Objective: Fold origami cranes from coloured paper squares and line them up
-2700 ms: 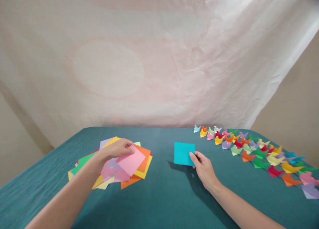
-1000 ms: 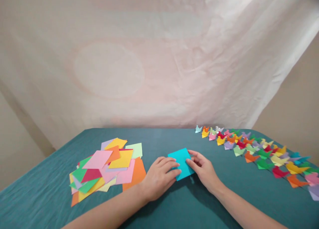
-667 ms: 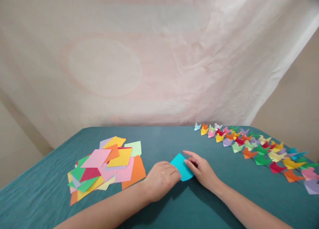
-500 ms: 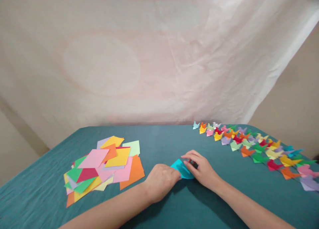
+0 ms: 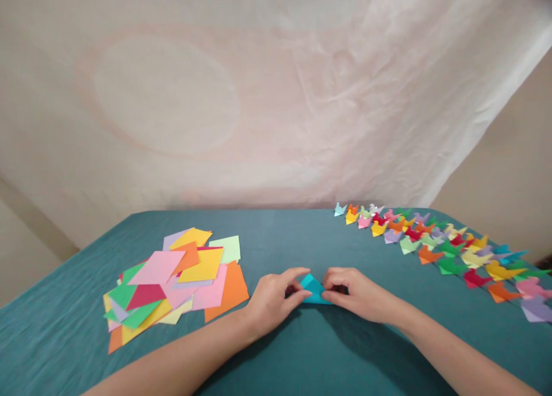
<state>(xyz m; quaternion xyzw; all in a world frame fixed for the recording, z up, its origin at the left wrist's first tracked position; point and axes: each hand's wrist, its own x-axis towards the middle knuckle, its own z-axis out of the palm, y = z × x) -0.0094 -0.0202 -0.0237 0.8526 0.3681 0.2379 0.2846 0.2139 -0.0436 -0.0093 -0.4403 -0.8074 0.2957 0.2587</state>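
Note:
A bright blue piece of origami paper [image 5: 314, 289], folded to a triangle with its point upward, is held low over the front middle of the table. My left hand [image 5: 276, 301] has its thumb on the paper's left side, while the index finger arches above; its other fingers are hidden. On the right side, my right hand [image 5: 356, 292] pinches the paper between thumb and curled fingers.
A loose pile of coloured paper squares [image 5: 172, 284] lies on the teal tablecloth [image 5: 276, 235] to the left. Several folded paper birds [image 5: 431, 243] stand in rows along the right. A pale cloth [image 5: 267, 108] hangs behind the table.
The left hand has turned from a palm-down grip to a thumb hold at the left side. My right fingers have closed on the right side, and the paper now shows as a triangle.

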